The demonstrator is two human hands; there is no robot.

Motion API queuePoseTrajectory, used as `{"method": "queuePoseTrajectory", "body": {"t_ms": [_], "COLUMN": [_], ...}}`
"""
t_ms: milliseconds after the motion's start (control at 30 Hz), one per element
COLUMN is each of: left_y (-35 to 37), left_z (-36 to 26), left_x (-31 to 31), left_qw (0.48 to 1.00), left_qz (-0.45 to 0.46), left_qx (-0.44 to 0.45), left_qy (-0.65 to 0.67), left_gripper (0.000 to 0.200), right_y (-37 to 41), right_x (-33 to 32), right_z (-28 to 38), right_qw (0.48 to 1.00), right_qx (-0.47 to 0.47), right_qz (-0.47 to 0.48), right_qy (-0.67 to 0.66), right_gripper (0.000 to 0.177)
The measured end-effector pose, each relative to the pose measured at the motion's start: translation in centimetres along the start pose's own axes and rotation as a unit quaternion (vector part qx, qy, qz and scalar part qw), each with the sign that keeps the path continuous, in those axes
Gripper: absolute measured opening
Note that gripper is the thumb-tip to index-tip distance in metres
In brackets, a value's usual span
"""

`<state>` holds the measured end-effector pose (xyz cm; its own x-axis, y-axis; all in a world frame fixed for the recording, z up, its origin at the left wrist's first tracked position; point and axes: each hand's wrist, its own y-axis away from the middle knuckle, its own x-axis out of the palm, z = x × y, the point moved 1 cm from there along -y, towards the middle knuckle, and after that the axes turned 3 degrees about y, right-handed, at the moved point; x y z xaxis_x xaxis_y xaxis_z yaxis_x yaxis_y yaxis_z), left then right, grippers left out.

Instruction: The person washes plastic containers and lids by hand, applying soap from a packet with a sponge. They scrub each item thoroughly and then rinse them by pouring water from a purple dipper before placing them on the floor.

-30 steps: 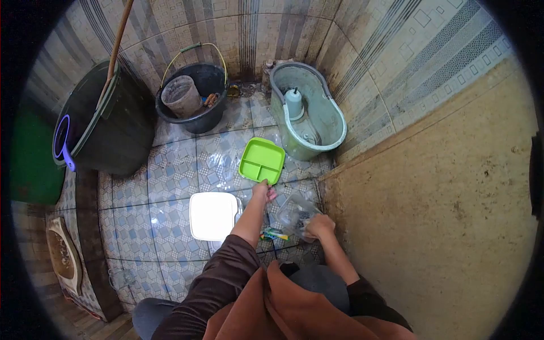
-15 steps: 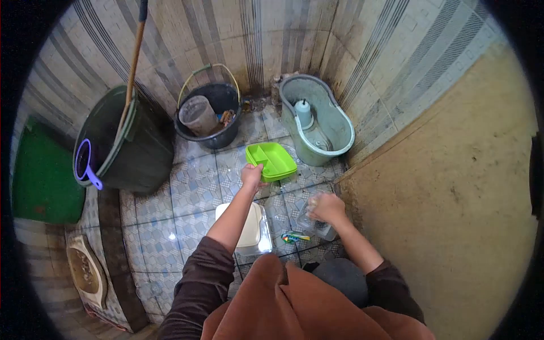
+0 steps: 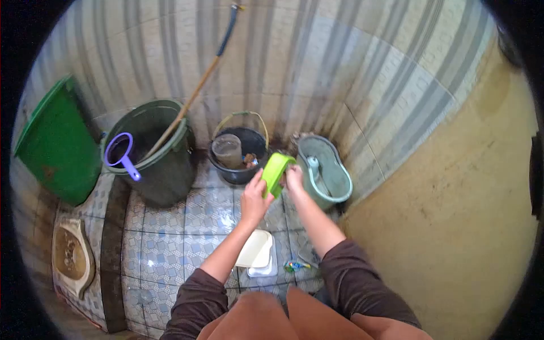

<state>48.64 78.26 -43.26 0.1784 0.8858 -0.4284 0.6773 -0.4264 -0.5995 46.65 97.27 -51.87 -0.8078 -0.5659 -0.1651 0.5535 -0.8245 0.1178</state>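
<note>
A bright green divided food container [image 3: 276,169] is tilted up on its side above the floor. My left hand [image 3: 254,201] grips its left edge, with the fingers round the wall. My right hand [image 3: 294,177] is closed at the container's right side, against or just inside it; whatever its fingers hold is hidden. Below, a cream lid [image 3: 256,249] lies over a clear container [image 3: 264,271] on the wet tiles. Beside these is a small green, blue and yellow packet [image 3: 296,266]. A clear tray [image 3: 307,254] is partly covered by my right arm.
A large dark green bin [image 3: 161,181] with a long stick [image 3: 195,93] and a purple dipper [image 3: 129,164] stands left. Against the wall are a black bucket [image 3: 235,174] holding a tub and a pale blue-green mop bucket [image 3: 334,190]. A tan panel [image 3: 453,226] borders the right.
My right hand has moved from the clear tray up to the green container. My left hand has tipped that container from nearly level onto its side. The view has tilted upward.
</note>
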Motion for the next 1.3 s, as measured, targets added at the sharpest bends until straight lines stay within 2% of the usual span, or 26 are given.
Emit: {"method": "queuePoseTrajectory", "body": {"t_ms": [33, 100, 133, 167, 200, 233, 300, 333, 367, 433, 467, 533, 600, 667, 700, 767, 800, 833, 900, 967, 1033, 1100, 1167, 1233, 1267, 1300], "left_y": [-0.2, -0.7, -0.9, -1.0, -0.9, -0.8, -0.5, -0.7, -0.9, -0.6, -0.6, -0.2, -0.3, -0.6, -0.3, 0.3, 0.4, 0.4, 0.2, 0.4, 0.3, 0.3, 0.1, -0.3, -0.1, -0.1], "left_z": [-0.4, -0.8, -0.7, -0.6, -0.4, 0.2, 2.3, 2.1, 1.7, 1.5, 2.0, 3.0, 2.0, 1.2, 1.7, 3.3, 2.7, 3.0, 3.1, 2.4, 0.5, 0.4, -0.1, -2.8, -2.2, -1.6], "left_x": [-0.8, -2.4, -3.5, -4.2, -4.6, -4.9, -5.5, -6.1, -6.7, -7.2, -7.3, -6.7, -7.0, -7.7, -7.8, -7.3, -7.5, -7.5, -7.4, -7.2, -7.3, -7.1, -6.9, -7.6, -7.5, -7.4], "left_qw": [1.000, 0.986, 0.987, 0.983, 0.976, 0.969, 0.989, 0.987, 0.983, 0.972, 0.943, 0.947, 0.952, 0.977, 0.977, 0.975, 0.967, 0.967, 0.976, 0.982, 0.982, 0.983, 0.984, 0.972, 0.973, 0.986], "left_qz": [-0.008, -0.001, -0.007, 0.009, 0.029, 0.029, -0.024, -0.030, -0.038, 0.006, 0.050, 0.086, 0.088, 0.029, 0.019, -0.039, -0.067, -0.067, -0.070, -0.051, -0.024, 0.022, 0.063, 0.098, 0.093, 0.061], "left_qx": [-0.014, -0.165, -0.160, -0.183, -0.207, -0.215, -0.116, -0.128, -0.141, -0.171, -0.224, -0.198, -0.200, -0.187, -0.189, -0.180, -0.208, -0.207, -0.142, -0.135, -0.166, -0.162, -0.153, -0.204, -0.201, -0.145], "left_qy": [0.001, 0.017, 0.004, 0.035, 0.068, 0.116, 0.089, 0.097, 0.109, 0.163, 0.242, 0.237, 0.215, 0.100, 0.095, 0.125, 0.132, 0.129, 0.148, 0.125, 0.085, 0.083, 0.072, 0.065, 0.069, 0.056], "left_gripper": [0.029, 0.052, 0.052, 0.065, 0.078, 0.087, 0.088, 0.087, 0.086, 0.083, 0.079, 0.076, 0.075, 0.074, 0.074, 0.074, 0.073, 0.073, 0.072, 0.072, 0.073, 0.073, 0.074, 0.076, 0.076, 0.076], "right_y": [0.9, 2.8, 4.0, 5.0, 6.1, 6.8, 8.9, 10.9, 11.4, 12.4, 12.0, 10.8, 11.9, 12.8, 13.4, 13.9, 14.2, 14.2, 14.3, 14.4, 14.4, 13.7, 12.4, 10.5, 10.0, 10.1], "right_x": [1.9, 5.0, 6.2, 7.0, 7.5, 8.1, 7.2, 5.5, 5.2, 4.1, 4.1, 4.0, 2.9, 3.2, 3.5, 3.8, 3.8, 3.9, 3.7, 3.0, 2.5, 3.0, 3.8, 5.3, 5.1, 5.0], "right_z": [0.3, 1.3, 2.1, 2.7, 3.3, 3.0, 3.2, 4.9, 4.1, 5.3, 5.0, 4.9, 5.2, 5.4, 5.5, 5.0, 5.1, 5.1, 5.6, 6.4, 6.4, 6.2, 5.8, 4.6, 4.8, 5.3], "right_qw": [0.986, 0.975, 0.968, 0.959, 0.978, 0.968, 0.961, 0.937, 0.912, 0.863, 0.863, 0.854, 0.845, 0.815, 0.812, 0.849, 0.847, 0.848, 0.903, 0.900, 0.836, 0.859, 0.894, 0.909, 0.982, 0.945], "right_qx": [0.030, 0.014, -0.035, -0.083, -0.115, -0.178, -0.200, -0.253, -0.323, -0.391, -0.399, -0.427, -0.452, -0.507, -0.513, -0.342, -0.365, -0.365, -0.281, -0.258, -0.265, -0.251, -0.344, -0.339, -0.161, 0.037], "right_qz": [0.024, 0.033, 0.062, 0.086, 0.101, 0.130, 0.188, 0.214, 0.214, 0.178, 0.129, 0.052, 0.074, 0.086, 0.094, 0.222, 0.274, 0.274, 0.313, 0.316, 0.210, 0.150, -0.119, -0.099, 0.092, 0.274], "right_qy": [-0.162, -0.221, -0.241, -0.258, -0.142, -0.122, -0.029, 0.114, 0.133, 0.265, 0.282, 0.293, 0.275, 0.268, 0.263, 0.338, 0.272, 0.269, 0.090, 0.152, 0.433, 0.420, 0.262, 0.222, 0.025, -0.173], "right_gripper": [0.031, 0.026, 0.027, 0.028, 0.034, 0.034, 0.026, 0.017, 0.012, 0.010, 0.011, 0.020, 0.022, 0.028, 0.028, 0.033, 0.032, 0.032, 0.027, 0.022, 0.024, 0.019, 0.011, 0.007, 0.010, 0.013]}}
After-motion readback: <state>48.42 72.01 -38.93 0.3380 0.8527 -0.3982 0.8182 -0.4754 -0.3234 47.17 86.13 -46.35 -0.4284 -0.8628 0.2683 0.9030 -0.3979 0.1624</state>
